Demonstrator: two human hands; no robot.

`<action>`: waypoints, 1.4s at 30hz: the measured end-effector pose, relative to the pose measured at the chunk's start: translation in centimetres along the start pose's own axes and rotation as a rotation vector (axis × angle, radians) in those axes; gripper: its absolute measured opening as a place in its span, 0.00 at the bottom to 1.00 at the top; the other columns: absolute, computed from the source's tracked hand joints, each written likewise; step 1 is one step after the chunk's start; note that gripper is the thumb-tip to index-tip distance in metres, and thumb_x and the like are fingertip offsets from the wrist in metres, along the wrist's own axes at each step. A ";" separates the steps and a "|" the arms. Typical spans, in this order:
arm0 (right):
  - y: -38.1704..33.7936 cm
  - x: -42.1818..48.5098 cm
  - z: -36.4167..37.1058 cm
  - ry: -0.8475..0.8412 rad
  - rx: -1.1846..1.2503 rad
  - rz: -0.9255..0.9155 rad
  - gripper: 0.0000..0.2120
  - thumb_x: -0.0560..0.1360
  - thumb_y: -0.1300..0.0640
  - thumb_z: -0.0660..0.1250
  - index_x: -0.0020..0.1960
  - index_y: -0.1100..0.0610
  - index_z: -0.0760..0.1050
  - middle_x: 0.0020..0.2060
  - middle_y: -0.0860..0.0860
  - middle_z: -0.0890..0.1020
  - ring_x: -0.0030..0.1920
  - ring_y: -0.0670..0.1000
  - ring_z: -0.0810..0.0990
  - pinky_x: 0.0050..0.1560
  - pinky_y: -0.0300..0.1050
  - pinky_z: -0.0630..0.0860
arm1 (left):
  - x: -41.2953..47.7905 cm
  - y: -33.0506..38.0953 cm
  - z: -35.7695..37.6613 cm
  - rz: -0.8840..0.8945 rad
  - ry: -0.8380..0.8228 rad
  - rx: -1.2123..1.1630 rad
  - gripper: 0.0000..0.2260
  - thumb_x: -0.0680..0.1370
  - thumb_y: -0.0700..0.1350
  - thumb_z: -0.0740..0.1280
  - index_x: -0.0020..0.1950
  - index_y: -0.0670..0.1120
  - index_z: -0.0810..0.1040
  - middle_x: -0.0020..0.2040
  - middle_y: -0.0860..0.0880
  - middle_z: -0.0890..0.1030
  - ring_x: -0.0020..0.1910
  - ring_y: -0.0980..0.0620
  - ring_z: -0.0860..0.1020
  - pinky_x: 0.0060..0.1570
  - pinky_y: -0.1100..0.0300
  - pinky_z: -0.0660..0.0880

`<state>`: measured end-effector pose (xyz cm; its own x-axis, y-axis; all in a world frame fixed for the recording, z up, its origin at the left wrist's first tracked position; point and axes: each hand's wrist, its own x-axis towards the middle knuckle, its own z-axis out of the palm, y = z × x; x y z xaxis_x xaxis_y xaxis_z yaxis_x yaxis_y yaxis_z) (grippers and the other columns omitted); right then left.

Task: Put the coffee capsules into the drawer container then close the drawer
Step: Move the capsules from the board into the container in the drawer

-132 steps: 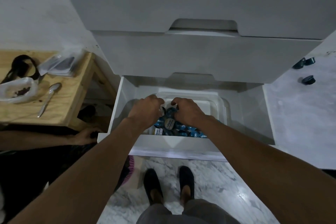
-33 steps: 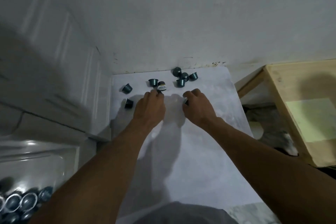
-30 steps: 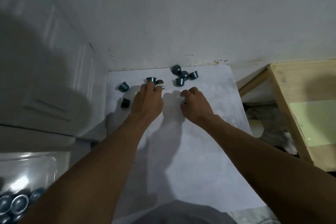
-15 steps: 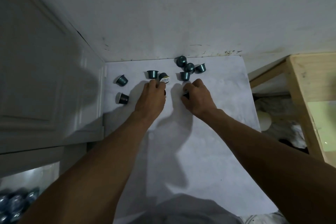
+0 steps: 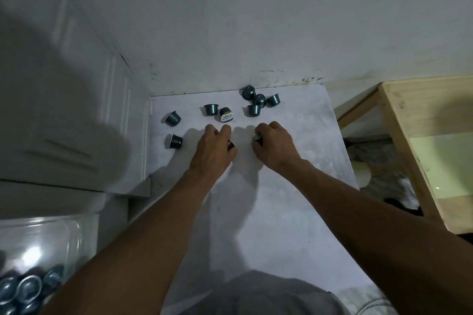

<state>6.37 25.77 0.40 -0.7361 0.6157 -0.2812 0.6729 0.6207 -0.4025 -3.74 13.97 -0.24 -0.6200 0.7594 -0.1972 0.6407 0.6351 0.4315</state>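
Note:
Several dark teal coffee capsules lie on the white marble counter (image 5: 281, 212) near the back wall: a cluster (image 5: 258, 102), one with a printed lid (image 5: 226, 115), one beside it (image 5: 211, 109), and two at the left (image 5: 173, 118) (image 5: 175, 141). My left hand (image 5: 215, 151) rests on the counter with fingers curled around a capsule (image 5: 231, 144). My right hand (image 5: 275, 146) is curled around another capsule (image 5: 257, 138). At the bottom left, the clear container (image 5: 51, 238) in the open drawer holds several capsules (image 5: 25, 289).
White cabinet fronts (image 5: 64, 110) stand to the left of the counter. A light wooden table (image 5: 430, 140) stands to the right, with a gap and cluttered floor between it and the counter. The white wall (image 5: 256, 20) closes the back.
I turned from the drawer to the counter. In the last half second both hands drew back a little from the capsule row, each curled around a capsule.

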 end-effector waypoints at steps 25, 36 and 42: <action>-1.5 -16.9 -1.5 0.240 0.285 -0.091 0.21 0.70 0.58 0.73 0.62 0.56 0.74 0.55 0.55 0.78 0.56 0.54 0.76 0.54 0.39 0.69 | -15.1 1.2 -2.9 -0.033 0.148 -0.665 0.20 0.68 0.41 0.77 0.58 0.48 0.77 0.52 0.51 0.81 0.44 0.57 0.79 0.44 0.71 0.74; 1.3 -24.6 -1.5 0.210 0.382 -0.260 0.21 0.69 0.54 0.75 0.60 0.55 0.75 0.55 0.51 0.79 0.48 0.51 0.78 0.52 0.41 0.74 | -26.2 4.8 -0.6 -0.116 0.321 -0.722 0.19 0.67 0.41 0.77 0.56 0.49 0.79 0.51 0.51 0.83 0.47 0.57 0.81 0.48 0.66 0.76; -1.1 -28.0 -1.1 0.158 0.411 -0.384 0.22 0.69 0.54 0.75 0.60 0.56 0.74 0.55 0.52 0.79 0.48 0.50 0.77 0.54 0.43 0.75 | -33.0 4.3 -1.5 -0.192 0.414 -0.662 0.19 0.67 0.42 0.77 0.57 0.49 0.79 0.52 0.52 0.82 0.48 0.57 0.81 0.49 0.66 0.76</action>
<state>26.37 8.35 9.67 -0.8806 0.4684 0.0724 0.2531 0.5939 -0.7637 18.77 -8.59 9.42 -0.8927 0.4493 -0.0345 0.1849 0.4352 0.8811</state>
